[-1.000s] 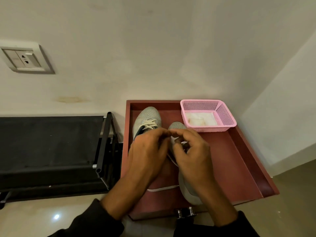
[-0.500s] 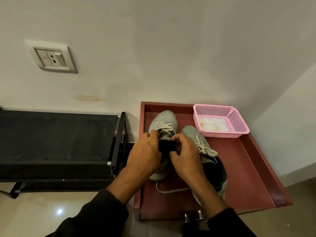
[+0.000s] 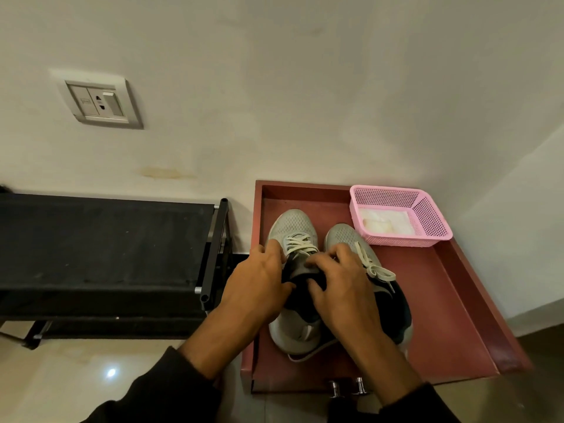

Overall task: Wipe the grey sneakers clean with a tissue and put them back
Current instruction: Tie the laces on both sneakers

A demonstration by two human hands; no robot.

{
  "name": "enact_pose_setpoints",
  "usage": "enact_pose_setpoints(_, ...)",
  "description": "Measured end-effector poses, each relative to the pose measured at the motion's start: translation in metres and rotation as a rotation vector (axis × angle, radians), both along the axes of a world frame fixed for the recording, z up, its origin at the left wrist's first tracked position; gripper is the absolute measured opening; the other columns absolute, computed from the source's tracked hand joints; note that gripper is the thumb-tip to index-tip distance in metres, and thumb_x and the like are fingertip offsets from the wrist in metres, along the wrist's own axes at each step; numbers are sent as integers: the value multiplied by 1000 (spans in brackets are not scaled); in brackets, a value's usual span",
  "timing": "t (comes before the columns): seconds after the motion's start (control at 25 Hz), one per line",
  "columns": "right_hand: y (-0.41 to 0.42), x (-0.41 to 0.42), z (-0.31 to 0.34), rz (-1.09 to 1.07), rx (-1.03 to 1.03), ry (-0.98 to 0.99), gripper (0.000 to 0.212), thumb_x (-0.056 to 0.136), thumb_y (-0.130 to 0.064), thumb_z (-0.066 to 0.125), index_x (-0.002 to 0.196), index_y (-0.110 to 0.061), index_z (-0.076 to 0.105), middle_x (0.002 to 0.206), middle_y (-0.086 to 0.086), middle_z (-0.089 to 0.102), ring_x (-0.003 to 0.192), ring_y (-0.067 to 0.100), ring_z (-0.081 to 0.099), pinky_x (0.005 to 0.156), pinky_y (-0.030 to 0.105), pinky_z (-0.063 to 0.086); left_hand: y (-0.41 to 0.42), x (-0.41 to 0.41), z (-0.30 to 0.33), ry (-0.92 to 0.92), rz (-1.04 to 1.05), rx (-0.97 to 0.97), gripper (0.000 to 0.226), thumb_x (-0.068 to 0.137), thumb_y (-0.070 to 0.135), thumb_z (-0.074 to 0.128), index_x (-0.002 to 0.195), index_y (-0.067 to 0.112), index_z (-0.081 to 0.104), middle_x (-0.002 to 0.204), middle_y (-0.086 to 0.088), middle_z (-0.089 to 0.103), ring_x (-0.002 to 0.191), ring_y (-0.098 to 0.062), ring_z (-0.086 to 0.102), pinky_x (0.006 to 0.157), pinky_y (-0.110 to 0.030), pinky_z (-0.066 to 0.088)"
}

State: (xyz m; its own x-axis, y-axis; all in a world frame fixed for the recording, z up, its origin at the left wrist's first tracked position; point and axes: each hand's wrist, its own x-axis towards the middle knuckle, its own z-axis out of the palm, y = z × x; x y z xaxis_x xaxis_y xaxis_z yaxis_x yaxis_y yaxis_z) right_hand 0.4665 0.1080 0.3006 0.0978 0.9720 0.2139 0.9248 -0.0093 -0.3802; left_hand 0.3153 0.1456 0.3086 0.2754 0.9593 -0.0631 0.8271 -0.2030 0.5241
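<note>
Two grey mesh sneakers with white laces stand side by side, toes toward the wall, on a red-brown tray top. My left hand grips the left side of the left sneaker near its laces. From the other side, my right hand pinches that shoe's dark tongue and collar. The right sneaker sits just right of my right hand, with its laces loose and its dark opening showing. White tissues lie in a pink basket. No tissue is visible in either hand.
The pink basket stands in the tray's far right corner against the wall. A black shoe rack stands close on the left. Two metal knobs stick out below the tray's front edge. A wall socket is at upper left.
Both hands moved from the right sneaker's laces over to the left sneaker's tongue. The right sneaker now lies uncovered. The view shifted left.
</note>
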Motion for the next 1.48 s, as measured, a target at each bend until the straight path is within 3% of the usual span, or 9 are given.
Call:
enact_pose_setpoints(0.12, 5, -2, 2, 6, 16, -70, 14, 75, -23, 77, 85, -20, 68, 97, -6, 43, 90, 14, 44, 66, 23, 40, 0, 4, -8, 6, -27, 10, 49, 83, 36, 73, 114, 26, 37, 112, 2, 53, 85, -19, 61, 70, -32, 54)
enact_pose_setpoints(0.24, 6, 0, 1, -32, 25, 25, 12, 79, -23, 71, 78, -14, 63, 95, -5, 45, 76, 13, 47, 60, 18, 32, -1, 13, -14, 44, -36, 155, 48, 84, 32, 70, 114, 24, 34, 114, 2, 48, 71, -18, 59, 58, -29, 52)
enact_pose_setpoints(0.4, 5, -3, 3, -61, 38, 121, 17, 86, -20, 60, 75, -13, 51, 89, -4, 47, 67, 14, 45, 59, 24, 31, 6, 14, -22, 19, 2, 170, 38, 87, 23, 66, 104, 24, 31, 96, 1, 54, 63, -17, 56, 57, -34, 55)
enact_pose_setpoints(0.52, 2, -4, 4, -25, -8, 77, 15, 85, -20, 60, 75, -13, 51, 94, -4, 46, 72, 15, 48, 62, 23, 31, 6, 16, -22, -44, 53, 179, 25, 92, 29, 57, 98, 23, 33, 80, 5, 54, 57, -13, 51, 48, -29, 43)
enact_pose_setpoints(0.72, 0, -2, 4, -35, -171, -81, 28, 86, -41, 63, 86, -14, 72, 126, -3, 49, 95, 20, 61, 74, 32, 50, 3, 25, -13, 31, 110, 332, 15, 99, 34, 50, 98, 23, 40, 84, 9, 51, 49, -10, 43, 42, -25, 28)
enact_pose_setpoints(0.92, 1, -9, 3, -58, -78, -52, 21, 88, -35, 65, 85, -14, 67, 97, -2, 58, 87, 21, 59, 67, 27, 40, 6, 22, -14, 30, -75, 293, 13, 98, 25, 51, 104, 21, 40, 88, 6, 55, 53, -15, 45, 47, -31, 40)
enact_pose_setpoints(1.04, -1, -10, 5, -55, -16, 46, 21, 89, -24, 62, 76, -18, 47, 83, -1, 52, 74, 21, 50, 64, 27, 30, 7, 17, -14, -9, -105, 253, 16, 98, 21, 52, 106, 20, 38, 87, 3, 59, 58, -19, 54, 52, -38, 51)
enact_pose_setpoints(1.2, 0, -9, 7, -44, 9, 101, 21, 91, -17, 55, 81, -18, 36, 81, -5, 41, 72, 16, 38, 63, 26, 27, 5, 18, -9, -39, -68, 272, 10, 100, 20, 45, 102, 19, 35, 72, 1, 59, 53, -21, 56, 51, -42, 52)
enact_pose_setpoints(1.48, 1, -2, 5, -64, 9, 133, 18, 89, -21, 57, 82, -19, 41, 76, -5, 47, 64, 14, 45, 49, 20, 26, 3, 22, -7, 49, 96, 279, 21, 103, 42, 38, 106, 22, 37, 68, 4, 59, 53, -16, 58, 50, -34, 52)
